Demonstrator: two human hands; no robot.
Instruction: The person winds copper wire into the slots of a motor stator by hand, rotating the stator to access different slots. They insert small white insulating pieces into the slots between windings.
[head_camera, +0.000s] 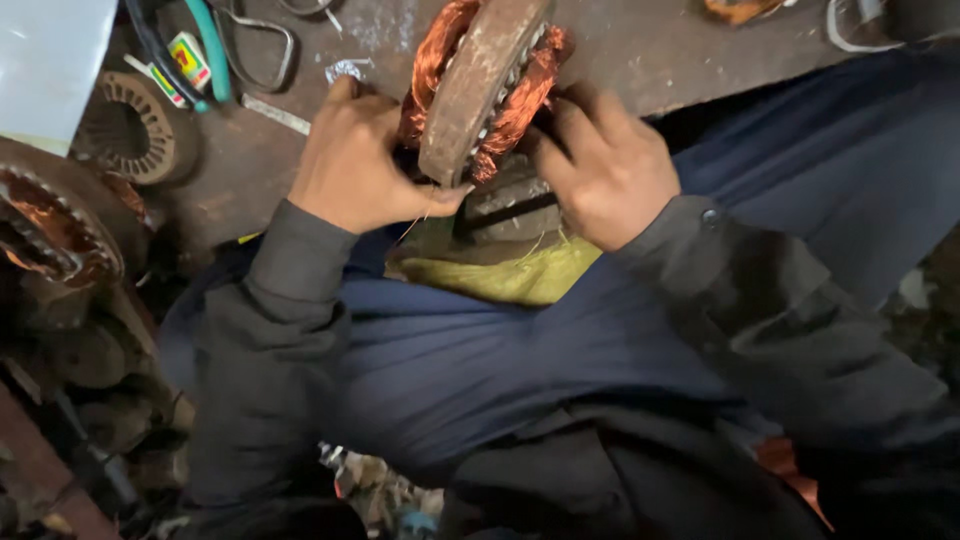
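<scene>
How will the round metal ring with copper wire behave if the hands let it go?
The stator ring stands on edge on a metal block, so it would probably tip or roll. Its thick iron looks heavy. The copper windings seem easily damaged.

Under me the bench is a dark, grimy slab, scratched and dusted pale near the top edge. A bare toothed stator ring lies flat on it at the left. Just beside that, a small red and yellow tube rests among black and teal cables. A bent wire loop lies next to them, and a short pale metal strip sits below.
</scene>
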